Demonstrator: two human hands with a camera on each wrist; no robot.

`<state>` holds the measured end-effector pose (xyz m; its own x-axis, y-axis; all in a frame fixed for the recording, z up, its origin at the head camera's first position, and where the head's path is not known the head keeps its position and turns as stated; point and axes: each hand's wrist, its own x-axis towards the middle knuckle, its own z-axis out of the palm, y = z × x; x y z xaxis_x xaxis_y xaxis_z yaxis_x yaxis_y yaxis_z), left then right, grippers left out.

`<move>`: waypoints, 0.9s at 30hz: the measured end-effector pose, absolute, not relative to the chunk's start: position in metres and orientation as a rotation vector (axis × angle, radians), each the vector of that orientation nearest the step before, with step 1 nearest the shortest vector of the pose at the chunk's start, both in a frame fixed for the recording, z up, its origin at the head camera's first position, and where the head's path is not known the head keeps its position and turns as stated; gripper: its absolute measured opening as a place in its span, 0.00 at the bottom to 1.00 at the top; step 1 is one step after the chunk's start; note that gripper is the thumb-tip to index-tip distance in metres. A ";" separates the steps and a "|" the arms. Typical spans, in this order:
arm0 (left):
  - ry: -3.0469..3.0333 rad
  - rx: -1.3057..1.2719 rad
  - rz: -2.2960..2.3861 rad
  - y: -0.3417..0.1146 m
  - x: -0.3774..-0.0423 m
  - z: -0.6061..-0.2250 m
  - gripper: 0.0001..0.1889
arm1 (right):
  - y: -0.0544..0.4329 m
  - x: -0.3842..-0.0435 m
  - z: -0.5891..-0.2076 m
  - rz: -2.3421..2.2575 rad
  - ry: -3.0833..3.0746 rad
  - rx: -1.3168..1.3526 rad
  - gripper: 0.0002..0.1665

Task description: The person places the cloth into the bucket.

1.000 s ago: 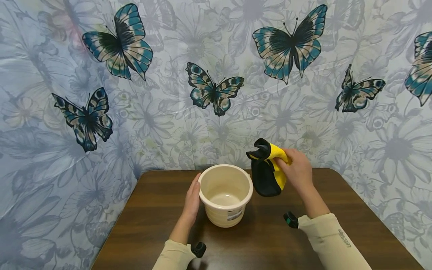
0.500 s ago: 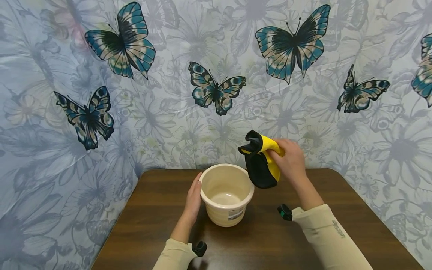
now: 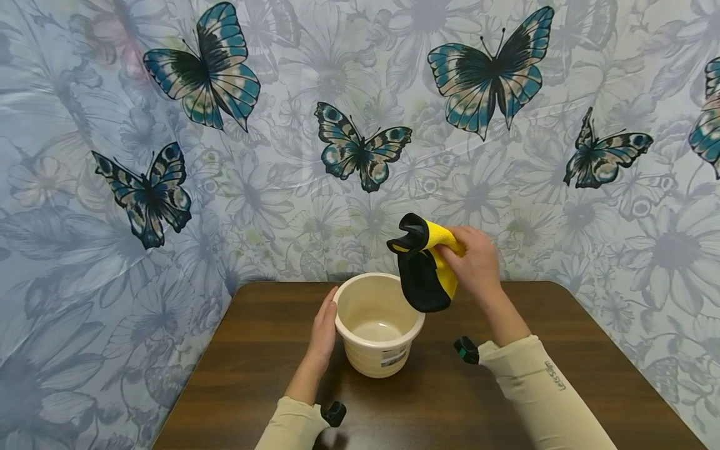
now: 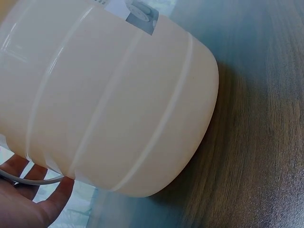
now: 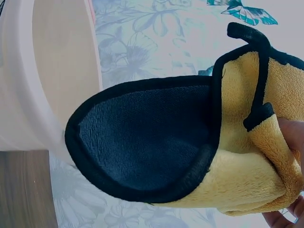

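Observation:
A cream plastic bucket stands upright on the table, its mouth facing up and a label on its side. My left hand rests along the bucket's left side, fingers reaching up to the rim. The left wrist view shows those fingers against the ribbed wall, beside a thin grey curved handle. My right hand pinches a folded yellow cloth with black edging and a black underside. It hangs above the bucket's right rim, overlapping it in the head view. The bucket's inside looks bare.
A brown wooden table with rounded back corners lies beneath. Close behind it hangs a pale floral wall covering with teal butterflies. Black wrist cameras sit at both cuffs.
The right hand has moved left and slightly up with the cloth, from beside the bucket to over its right rim. The left hand and bucket stay nearly in place.

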<state>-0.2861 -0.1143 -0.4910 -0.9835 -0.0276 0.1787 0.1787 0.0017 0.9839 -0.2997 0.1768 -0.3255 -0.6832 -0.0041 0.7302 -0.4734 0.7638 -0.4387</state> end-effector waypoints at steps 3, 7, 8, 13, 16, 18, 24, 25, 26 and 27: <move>-2.112 -0.164 -2.118 -0.115 -0.286 -0.492 0.27 | 0.172 -0.301 -0.326 0.820 -2.205 0.372 0.19; -2.115 -0.154 -2.114 -0.115 -0.287 -0.493 0.27 | 0.166 -0.301 -0.329 0.849 -2.209 0.387 0.19; -2.118 -0.155 -2.111 -0.115 -0.287 -0.493 0.27 | 0.165 -0.301 -0.329 0.858 -2.211 0.391 0.19; -2.128 -0.162 -2.104 -0.115 -0.286 -0.493 0.27 | 0.157 -0.302 -0.333 0.871 -2.224 0.407 0.19; -2.123 -0.169 -2.114 -0.115 -0.286 -0.493 0.27 | 0.152 -0.302 -0.335 0.868 -2.233 0.415 0.20; -2.118 -0.171 -2.116 -0.115 -0.286 -0.493 0.26 | 0.148 -0.303 -0.337 0.872 -2.236 0.425 0.20; -2.126 -0.145 -2.102 -0.114 -0.285 -0.490 0.26 | 0.139 -0.305 -0.345 0.872 -2.261 0.462 0.19; -2.127 -0.138 -2.099 -0.113 -0.284 -0.489 0.26 | 0.137 -0.304 -0.346 0.867 -2.269 0.462 0.20; -2.128 -0.132 -2.097 -0.113 -0.284 -0.489 0.25 | 0.136 -0.304 -0.348 0.860 -2.279 0.460 0.20; -2.129 -0.127 -2.096 -0.113 -0.284 -0.489 0.25 | 0.134 -0.304 -0.349 0.859 -2.288 0.458 0.20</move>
<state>-0.2838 -0.1128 -0.4885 -0.9850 -0.0454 0.1662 0.1655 0.0194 0.9860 -0.3044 0.1345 -0.3492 -0.7324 -0.0937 0.6744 -0.5145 0.7250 -0.4580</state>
